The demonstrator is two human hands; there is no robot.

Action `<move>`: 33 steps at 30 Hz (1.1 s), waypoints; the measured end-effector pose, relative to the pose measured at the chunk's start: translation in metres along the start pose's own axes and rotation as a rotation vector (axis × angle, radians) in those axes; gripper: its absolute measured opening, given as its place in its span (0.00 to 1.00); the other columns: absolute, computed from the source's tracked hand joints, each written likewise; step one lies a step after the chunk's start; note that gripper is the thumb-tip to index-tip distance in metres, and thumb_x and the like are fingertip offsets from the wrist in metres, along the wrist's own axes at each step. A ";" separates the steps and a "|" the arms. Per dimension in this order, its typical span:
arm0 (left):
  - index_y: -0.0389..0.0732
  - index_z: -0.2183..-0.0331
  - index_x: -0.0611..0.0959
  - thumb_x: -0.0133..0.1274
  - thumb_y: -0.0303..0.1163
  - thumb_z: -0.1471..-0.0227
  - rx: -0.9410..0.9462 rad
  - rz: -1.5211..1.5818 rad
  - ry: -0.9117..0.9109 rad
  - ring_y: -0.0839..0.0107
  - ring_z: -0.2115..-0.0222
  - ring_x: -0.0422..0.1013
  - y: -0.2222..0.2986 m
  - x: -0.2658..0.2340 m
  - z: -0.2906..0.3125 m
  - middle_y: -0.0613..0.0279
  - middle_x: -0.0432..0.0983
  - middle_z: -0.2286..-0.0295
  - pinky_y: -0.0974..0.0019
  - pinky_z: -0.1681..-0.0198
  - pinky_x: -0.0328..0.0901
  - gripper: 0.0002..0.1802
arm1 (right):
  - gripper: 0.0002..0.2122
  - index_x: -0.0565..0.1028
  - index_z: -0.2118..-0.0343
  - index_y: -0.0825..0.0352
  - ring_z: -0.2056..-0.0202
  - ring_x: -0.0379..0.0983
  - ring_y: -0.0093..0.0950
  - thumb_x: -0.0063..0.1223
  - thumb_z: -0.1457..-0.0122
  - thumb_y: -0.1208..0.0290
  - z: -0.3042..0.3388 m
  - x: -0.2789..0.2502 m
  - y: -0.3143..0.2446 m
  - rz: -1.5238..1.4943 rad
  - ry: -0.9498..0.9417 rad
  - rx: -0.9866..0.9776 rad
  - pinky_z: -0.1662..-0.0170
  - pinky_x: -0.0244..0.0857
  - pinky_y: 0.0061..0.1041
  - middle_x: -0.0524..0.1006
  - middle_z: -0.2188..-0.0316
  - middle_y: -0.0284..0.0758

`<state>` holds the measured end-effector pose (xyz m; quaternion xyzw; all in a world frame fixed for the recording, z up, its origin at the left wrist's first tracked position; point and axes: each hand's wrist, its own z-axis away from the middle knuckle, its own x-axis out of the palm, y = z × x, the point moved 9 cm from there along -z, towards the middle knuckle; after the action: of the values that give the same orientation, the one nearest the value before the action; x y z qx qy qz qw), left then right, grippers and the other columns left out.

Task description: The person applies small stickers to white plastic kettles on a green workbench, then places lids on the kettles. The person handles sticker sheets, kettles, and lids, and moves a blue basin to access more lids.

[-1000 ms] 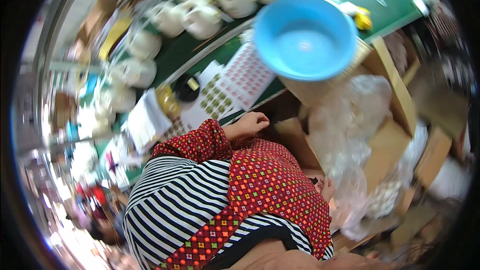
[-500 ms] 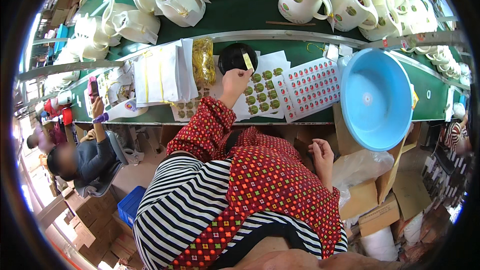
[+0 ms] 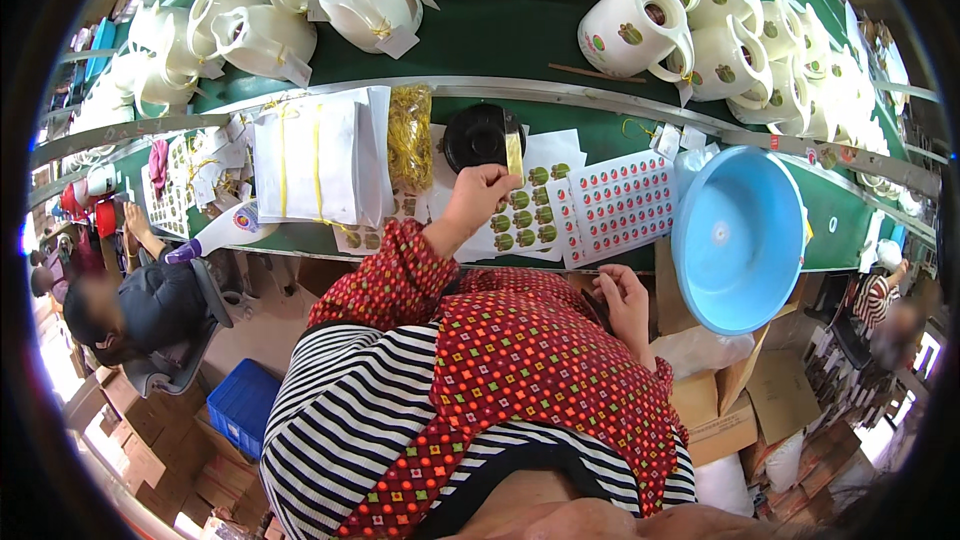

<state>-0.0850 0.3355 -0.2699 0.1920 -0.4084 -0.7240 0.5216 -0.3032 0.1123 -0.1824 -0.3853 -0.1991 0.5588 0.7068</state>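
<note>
My left hand (image 3: 478, 202) pinches a narrow pale-yellow strip (image 3: 514, 154) between thumb and fingertips. The strip stands nearly upright at the right edge of a round black dish (image 3: 474, 138). Under and beside this hand lie sheets of green cactus-like stickers (image 3: 524, 219). A sheet of small red-and-green stickers (image 3: 625, 202) is to their right. My right hand (image 3: 624, 306) hovers in front of the table's near edge, fingers curled in; a dark thing shows beside them, too unclear to name. I cannot make out what this hand holds, if anything.
A light-blue basin (image 3: 735, 240) overhangs the table edge at right. White papers (image 3: 312, 155) and a bundle of yellow ties (image 3: 409, 137) lie left of the dish. Cream jugs (image 3: 640, 30) line the back, behind a metal rail (image 3: 590, 96). Open cartons (image 3: 715, 425) stand below right.
My left hand has drawn slightly nearer with the strip, which now stands straighter at the dish's edge. My right hand has moved nearer the table edge. The view has shifted; a co-worker's raised hand has lowered.
</note>
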 end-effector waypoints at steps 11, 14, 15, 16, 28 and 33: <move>0.33 0.70 0.86 0.63 0.35 0.39 0.154 -0.154 0.014 0.86 0.78 0.65 0.061 0.044 0.102 0.72 0.76 0.80 0.74 0.76 0.60 0.13 | 0.13 0.77 0.49 0.74 0.63 0.78 0.18 0.56 0.32 0.74 -0.046 0.078 -0.132 0.078 -0.360 -0.332 0.57 0.73 0.21 0.82 0.64 0.33; 0.34 0.71 0.86 0.63 0.35 0.38 0.221 -0.146 0.061 0.86 0.78 0.63 0.066 0.054 0.122 0.71 0.76 0.80 0.72 0.77 0.60 0.14 | 0.14 0.77 0.48 0.75 0.63 0.78 0.18 0.57 0.32 0.74 -0.037 0.096 -0.149 -0.109 -0.495 -0.302 0.58 0.73 0.20 0.81 0.64 0.32; 0.34 0.70 0.86 0.63 0.36 0.38 0.228 -0.157 0.074 0.86 0.78 0.63 0.065 0.055 0.127 0.70 0.76 0.81 0.72 0.77 0.60 0.14 | 0.14 0.76 0.47 0.76 0.63 0.77 0.17 0.56 0.32 0.75 -0.038 0.100 -0.145 -0.106 -0.528 -0.294 0.59 0.72 0.20 0.81 0.60 0.33; 0.34 0.70 0.86 0.63 0.36 0.38 0.236 -0.167 0.087 0.85 0.78 0.63 0.066 0.054 0.131 0.69 0.76 0.81 0.72 0.77 0.60 0.14 | 0.13 0.77 0.48 0.75 0.64 0.76 0.17 0.57 0.32 0.75 -0.039 0.101 -0.144 -0.088 -0.534 -0.285 0.60 0.71 0.19 0.81 0.62 0.32; 0.35 0.62 0.85 0.59 0.37 0.37 0.459 -0.271 -0.049 0.70 0.72 0.75 0.030 0.052 0.148 0.58 0.84 0.71 0.61 0.65 0.71 0.14 | 0.05 0.75 0.62 0.71 0.73 0.68 0.16 0.53 0.32 0.74 -0.021 0.120 -0.163 0.238 -0.603 -0.502 0.71 0.62 0.21 0.75 0.74 0.28; 0.34 0.64 0.86 0.64 0.37 0.41 0.445 -0.232 -0.029 0.67 0.73 0.78 0.049 0.054 0.159 0.54 0.84 0.71 0.62 0.69 0.71 0.14 | 0.05 0.74 0.66 0.70 0.77 0.68 0.16 0.56 0.33 0.77 -0.011 0.130 -0.160 0.193 -0.678 -0.495 0.73 0.62 0.18 0.76 0.76 0.30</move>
<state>-0.1886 0.3422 -0.1292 0.3372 -0.5406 -0.6740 0.3739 -0.1556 0.2185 -0.0857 -0.3547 -0.5112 0.6527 0.4323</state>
